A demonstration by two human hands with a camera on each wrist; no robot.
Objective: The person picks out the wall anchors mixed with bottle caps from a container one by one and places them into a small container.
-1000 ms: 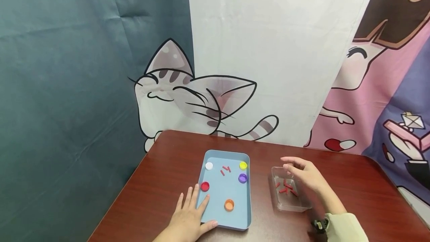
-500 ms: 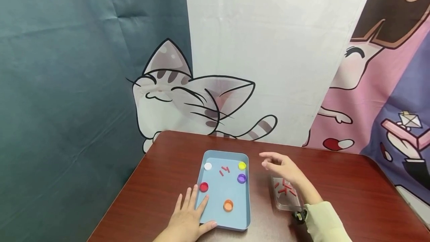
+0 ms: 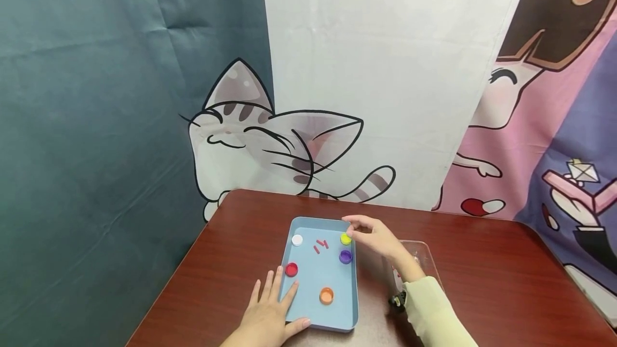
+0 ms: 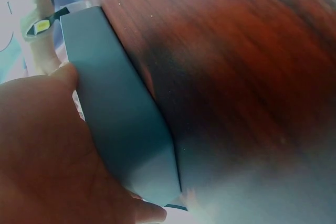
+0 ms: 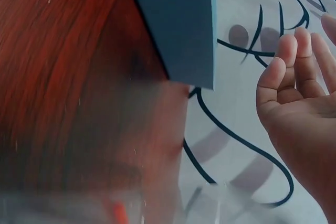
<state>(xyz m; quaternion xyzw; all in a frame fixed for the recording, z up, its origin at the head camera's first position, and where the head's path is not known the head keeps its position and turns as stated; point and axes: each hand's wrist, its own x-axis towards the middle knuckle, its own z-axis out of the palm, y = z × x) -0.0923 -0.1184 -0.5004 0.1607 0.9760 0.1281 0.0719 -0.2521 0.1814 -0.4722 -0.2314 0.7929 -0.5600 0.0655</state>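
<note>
A light blue tray (image 3: 313,277) lies on the table with several round caps in it. My left hand (image 3: 267,312) rests with spread fingers on the tray's near left edge, by the red cap (image 3: 291,269). Over the tray's far right corner hovers my right hand (image 3: 376,237), thumb and index finger apart beside the yellow cap (image 3: 345,239); I see nothing between them. Just nearer is a purple cap (image 3: 345,257). Three short red sticks (image 3: 316,249) lie toward the far end. In the right wrist view the right hand (image 5: 299,95) has its fingers loosely bent.
A clear plastic box (image 3: 426,256) stands right of the tray, partly hidden by the right forearm. Also in the tray are a white cap (image 3: 296,240) and an orange cap (image 3: 326,296). Printed curtains hang behind the brown table (image 3: 496,277).
My right hand has moved left from above the clear box to the tray's far right corner. The left hand keeps its place on the tray edge.
</note>
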